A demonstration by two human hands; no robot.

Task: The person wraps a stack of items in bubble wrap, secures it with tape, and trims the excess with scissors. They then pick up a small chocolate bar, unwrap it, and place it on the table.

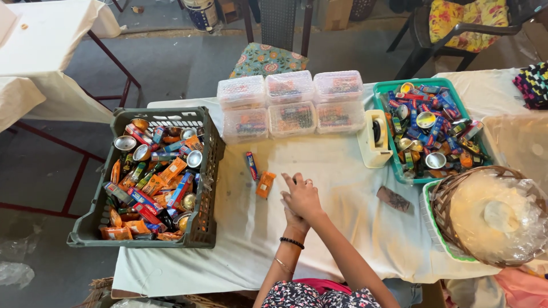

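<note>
Your right hand [302,197] rests over your left hand [292,215], both empty. Beside them, a small orange packet [265,185] looks light and crinkly; pinch its edges.

White-clothed table [342,188] with crate [91,228], tubs [291,102], tray [394,162]

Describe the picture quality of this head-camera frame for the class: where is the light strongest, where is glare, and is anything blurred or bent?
Head view: daylight is strongest on the white cloth at upper left, nearly washed out; the plastic wrap over the wicker basket shows pale glare; the clasped hands cast only a faint shadow; the grey crate looks sharp; table edges bow slightly, as with a wide lens.
</note>
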